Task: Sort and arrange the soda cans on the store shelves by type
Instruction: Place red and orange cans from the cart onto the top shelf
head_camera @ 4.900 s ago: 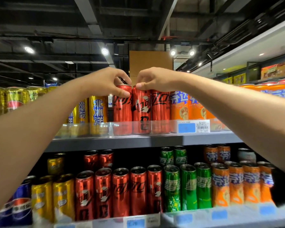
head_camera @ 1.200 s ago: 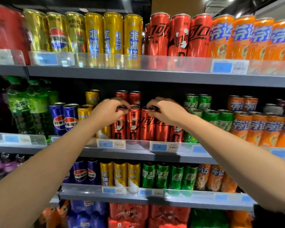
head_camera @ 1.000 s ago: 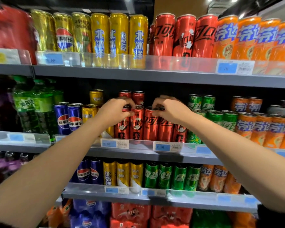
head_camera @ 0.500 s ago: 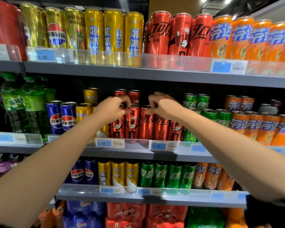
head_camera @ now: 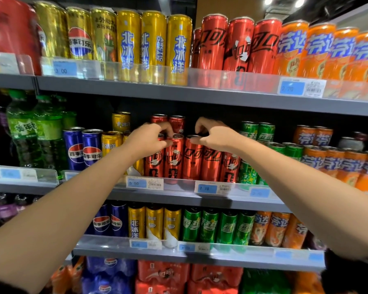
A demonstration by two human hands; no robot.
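On the middle shelf [head_camera: 179, 196] stands a row of red cola cans [head_camera: 210, 166], with two more red cans [head_camera: 176, 124] behind them. My left hand [head_camera: 147, 141] rests on the left end of the row, thumb and fingers pinched at the rim of a red cola can [head_camera: 155, 164]. My right hand [head_camera: 217, 136] sits just to the right, its thumb on the rim of another red cola can [head_camera: 192, 164] and its fingers arched above the lid. One red can [head_camera: 175, 160] stands between the two hands.
Blue cola cans [head_camera: 83, 149] and yellow cans [head_camera: 112, 143] stand left of the red row, green cans [head_camera: 251, 172] and orange cans [head_camera: 338, 164] to the right. Green bottles [head_camera: 30, 132] fill the far left. The top shelf [head_camera: 200, 92] overhangs closely. Clear price rails front each shelf.
Both hands left the red cans on the top shelf and came down to the red cans on the middle shelf. In the last second they stay there, fingers lifting slightly.
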